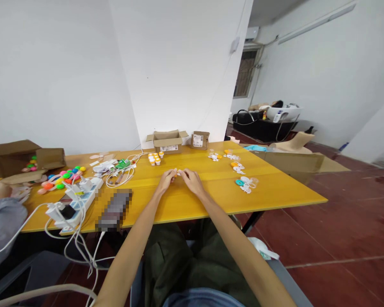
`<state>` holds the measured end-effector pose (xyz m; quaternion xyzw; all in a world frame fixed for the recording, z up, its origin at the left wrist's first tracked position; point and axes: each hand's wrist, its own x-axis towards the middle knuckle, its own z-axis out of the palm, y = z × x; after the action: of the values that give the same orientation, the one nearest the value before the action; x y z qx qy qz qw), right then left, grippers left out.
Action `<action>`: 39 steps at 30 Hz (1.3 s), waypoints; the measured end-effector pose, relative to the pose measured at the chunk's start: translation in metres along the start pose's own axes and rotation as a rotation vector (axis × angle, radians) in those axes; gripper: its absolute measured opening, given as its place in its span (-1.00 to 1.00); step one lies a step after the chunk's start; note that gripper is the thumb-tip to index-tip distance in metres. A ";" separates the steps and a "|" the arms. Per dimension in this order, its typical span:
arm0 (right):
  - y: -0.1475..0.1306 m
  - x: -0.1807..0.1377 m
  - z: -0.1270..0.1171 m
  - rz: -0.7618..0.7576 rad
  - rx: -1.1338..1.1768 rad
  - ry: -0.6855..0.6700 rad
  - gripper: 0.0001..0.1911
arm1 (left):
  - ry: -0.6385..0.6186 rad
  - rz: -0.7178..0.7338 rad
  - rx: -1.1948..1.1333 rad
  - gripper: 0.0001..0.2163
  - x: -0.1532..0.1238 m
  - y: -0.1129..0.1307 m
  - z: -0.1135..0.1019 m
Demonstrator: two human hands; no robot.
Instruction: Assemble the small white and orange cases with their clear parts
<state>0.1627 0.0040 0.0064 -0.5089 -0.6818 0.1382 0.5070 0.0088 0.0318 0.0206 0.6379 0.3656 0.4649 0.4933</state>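
Over the middle of the table (pixel 208 196), my left hand (pixel 167 181) and my right hand (pixel 192 181) meet almost fingertip to fingertip. Both are closed in a pinch. Between the fingertips shows a small white piece (pixel 178 173), too small and too covered to name. Beyond my hands stands a cluster of small white cups with orange-yellow tops (pixel 154 158). To the right lie groups of loose white plastic parts: one with a teal ring (pixel 240 182), one with a yellow-orange piece (pixel 234 164), and others farther back (pixel 214 157).
An open cardboard box (pixel 167 147) and a smaller box (pixel 199 140) stand against the wall. At left are a power strip (pixel 91 194) with cables, a phone (pixel 115 209), colourful balls (pixel 65 175), a green circuit board (pixel 123 163) and another person's sleeve (pixel 3 226).
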 end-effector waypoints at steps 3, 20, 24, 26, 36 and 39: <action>-0.002 0.000 0.002 -0.047 0.067 0.017 -0.63 | 0.004 -0.024 -0.034 -0.59 0.000 -0.001 -0.002; 0.003 -0.001 0.004 -0.217 0.106 0.010 -0.85 | -0.006 -0.020 -0.043 -0.50 0.001 0.000 -0.002; 0.003 0.000 0.004 -0.218 0.124 0.014 -0.85 | 0.008 -0.021 -0.025 -0.50 0.002 -0.002 -0.003; 0.003 0.000 0.004 -0.209 0.130 0.024 -0.85 | 0.010 -0.024 -0.026 -0.51 0.002 -0.003 -0.004; -0.005 0.001 0.001 -0.067 0.163 0.009 -0.73 | -0.056 0.028 -0.046 -0.50 0.000 0.001 -0.003; -0.005 0.001 -0.001 -0.007 0.142 -0.018 -0.65 | -0.067 0.031 -0.036 -0.52 -0.002 0.002 -0.003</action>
<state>0.1605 0.0028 0.0109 -0.4677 -0.6768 0.1891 0.5361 0.0057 0.0302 0.0228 0.6496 0.3306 0.4572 0.5095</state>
